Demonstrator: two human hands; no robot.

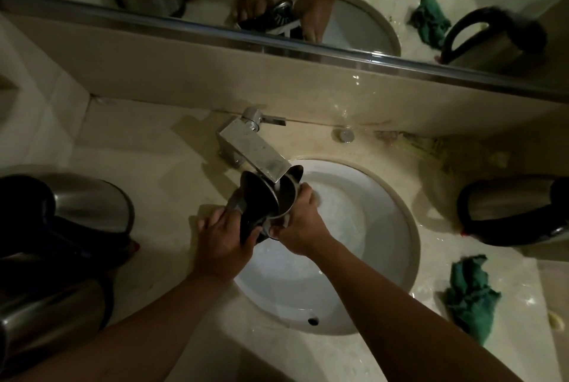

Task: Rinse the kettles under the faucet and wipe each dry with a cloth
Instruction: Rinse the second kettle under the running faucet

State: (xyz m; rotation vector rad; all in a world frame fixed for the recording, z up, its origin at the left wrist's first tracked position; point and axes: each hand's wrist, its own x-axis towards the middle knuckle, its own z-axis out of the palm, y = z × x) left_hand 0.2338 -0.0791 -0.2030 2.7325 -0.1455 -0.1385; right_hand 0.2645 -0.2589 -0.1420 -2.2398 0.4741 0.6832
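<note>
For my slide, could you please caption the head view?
Both hands hold a kettle under the faucet.

— What sort of room is this?

— A bathroom, dimly lit. A round white basin [385,221] is sunk into a pale marble-look counter [172,172], with a square chrome faucet [252,151] mounted behind it.

— Anything else pointing that way?

— A wide mirror [338,12] with a metal lower edge runs along the wall above a beige backsplash, and it reflects the basin and counter. The wall at the left is tiled.

— Home or hotel?

— Hard to tell. Several steel kettles [517,209] stand on the counter on both sides of the basin, and a green cloth [471,298] lies at the right.
</note>
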